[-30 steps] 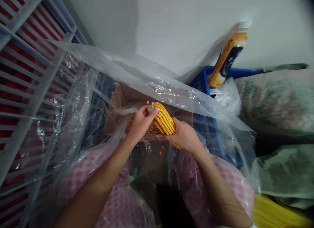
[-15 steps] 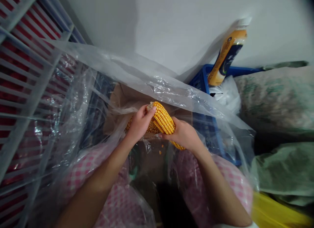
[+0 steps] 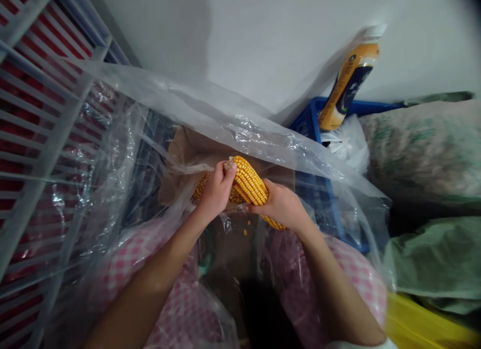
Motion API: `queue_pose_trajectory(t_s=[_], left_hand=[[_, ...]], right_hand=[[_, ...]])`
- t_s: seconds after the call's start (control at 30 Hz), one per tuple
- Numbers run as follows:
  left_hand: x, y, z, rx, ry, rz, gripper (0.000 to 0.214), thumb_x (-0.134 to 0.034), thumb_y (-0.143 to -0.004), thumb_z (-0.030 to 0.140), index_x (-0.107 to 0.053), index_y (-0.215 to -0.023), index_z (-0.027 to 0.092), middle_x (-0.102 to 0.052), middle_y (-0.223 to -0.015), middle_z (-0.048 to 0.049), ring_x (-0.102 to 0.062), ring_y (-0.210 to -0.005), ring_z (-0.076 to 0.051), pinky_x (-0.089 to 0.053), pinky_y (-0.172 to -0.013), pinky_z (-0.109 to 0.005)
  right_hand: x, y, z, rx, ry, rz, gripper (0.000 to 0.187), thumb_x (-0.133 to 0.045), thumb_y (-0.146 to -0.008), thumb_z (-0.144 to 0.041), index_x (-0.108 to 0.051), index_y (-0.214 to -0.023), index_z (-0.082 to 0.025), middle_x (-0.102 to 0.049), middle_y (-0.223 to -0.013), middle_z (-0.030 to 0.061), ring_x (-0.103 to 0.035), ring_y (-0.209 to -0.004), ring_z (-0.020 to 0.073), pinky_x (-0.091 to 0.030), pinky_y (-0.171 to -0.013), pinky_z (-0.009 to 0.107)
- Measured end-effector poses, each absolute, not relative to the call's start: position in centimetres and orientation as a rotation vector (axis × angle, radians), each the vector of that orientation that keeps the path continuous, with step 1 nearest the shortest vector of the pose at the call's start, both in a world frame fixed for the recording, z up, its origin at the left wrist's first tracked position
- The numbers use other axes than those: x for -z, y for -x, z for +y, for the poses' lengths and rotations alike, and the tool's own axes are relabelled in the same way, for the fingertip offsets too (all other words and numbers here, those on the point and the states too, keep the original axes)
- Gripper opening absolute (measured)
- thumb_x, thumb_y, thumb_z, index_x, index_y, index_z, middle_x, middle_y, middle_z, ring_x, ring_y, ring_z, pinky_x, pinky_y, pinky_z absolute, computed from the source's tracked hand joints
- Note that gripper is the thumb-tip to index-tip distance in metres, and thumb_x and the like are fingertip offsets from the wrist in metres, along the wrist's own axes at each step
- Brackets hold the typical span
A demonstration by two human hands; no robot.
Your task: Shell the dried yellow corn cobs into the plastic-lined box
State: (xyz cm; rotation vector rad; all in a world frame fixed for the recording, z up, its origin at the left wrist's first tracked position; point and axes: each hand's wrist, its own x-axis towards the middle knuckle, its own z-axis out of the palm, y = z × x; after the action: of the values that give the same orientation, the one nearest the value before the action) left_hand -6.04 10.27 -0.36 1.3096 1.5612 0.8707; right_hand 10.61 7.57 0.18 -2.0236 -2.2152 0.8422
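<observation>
A yellow ear of corn (image 3: 251, 182) is held slantwise between both hands, its pale stub end up and to the left. My left hand (image 3: 218, 188) is closed around that upper end, the thumb lying on the kernels. Lower down, my right hand (image 3: 281, 202) grips the ear from the right side, with its thumb underneath. Below the ear, loose corn kernels (image 3: 236, 194) lie in a heap, partly hidden by my left hand. A few stray kernels (image 3: 245, 232) sit on the clear plastic nearer my body.
Clear plastic sheeting (image 3: 259, 133) drapes over a cardboard box (image 3: 184, 143) and my checked clothing. A slatted crate (image 3: 48, 153) stands at left. On the right are a blue basket (image 3: 313, 123), an orange bottle (image 3: 347, 83) and stuffed sacks (image 3: 428, 148). A white wall rises behind.
My left hand has shifted very slightly at the stub end of the ear. Both hands keep their hold, and the corn stays in nearly the same place.
</observation>
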Motion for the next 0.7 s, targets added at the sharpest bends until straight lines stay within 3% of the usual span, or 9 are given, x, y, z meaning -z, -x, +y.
queue_pose_trajectory(t_s=[0.2, 0.47, 0.6, 0.7], left_hand=[[0.40, 5.78, 9.99, -0.833, -1.402, 1.672, 0.031, -0.036, -0.088, 0.043, -0.054, -0.091, 0.019, -0.062, -0.082, -0.0083, -0.056, -0.078, -0.021, -0.040, -0.071, -0.032], [0.71, 5.97, 10.42, -0.940, -1.393, 1.776, 0.027, -0.030, -0.088, 0.027, -0.055, -0.093, 0.017, -0.065, -0.095, -0.0125, -0.059, -0.091, -0.023, -0.042, -0.082, -0.035], [0.54, 5.85, 10.46, -0.983, -1.268, 1.641, 0.034, -0.032, -0.090, 0.042, -0.055, -0.084, 0.017, -0.066, -0.087, -0.0100, -0.060, -0.084, -0.021, -0.045, -0.076, -0.032], [0.58, 5.69, 10.23, -0.969, -1.320, 1.588, 0.040, -0.047, -0.083, 0.053, -0.056, -0.097, 0.017, -0.067, -0.093, -0.0099, -0.061, -0.086, -0.021, -0.045, -0.076, -0.031]], right_hand=[[-0.49, -10.30, 7.63, -0.905, 2.067, -2.200, 0.043, -0.065, -0.062, -0.057, -0.052, -0.084, -0.022, -0.065, -0.081, 0.0048, -0.059, -0.070, 0.0204, -0.031, -0.056, 0.026], [-0.64, -10.16, 7.63, -1.047, 1.989, -2.130, 0.047, -0.061, -0.063, -0.062, -0.053, -0.086, -0.022, -0.063, -0.076, 0.0024, -0.056, -0.064, 0.0178, -0.033, -0.056, 0.026], [-0.61, -10.11, 7.71, -0.969, 2.016, -2.151, 0.045, -0.063, -0.063, -0.058, -0.053, -0.085, -0.021, -0.063, -0.078, 0.0037, -0.057, -0.067, 0.0186, -0.032, -0.056, 0.026], [-0.64, -10.12, 7.73, -0.954, 2.043, -2.152, 0.044, -0.063, -0.064, -0.057, -0.052, -0.085, -0.021, -0.063, -0.078, 0.0039, -0.057, -0.067, 0.0189, -0.032, -0.056, 0.026]])
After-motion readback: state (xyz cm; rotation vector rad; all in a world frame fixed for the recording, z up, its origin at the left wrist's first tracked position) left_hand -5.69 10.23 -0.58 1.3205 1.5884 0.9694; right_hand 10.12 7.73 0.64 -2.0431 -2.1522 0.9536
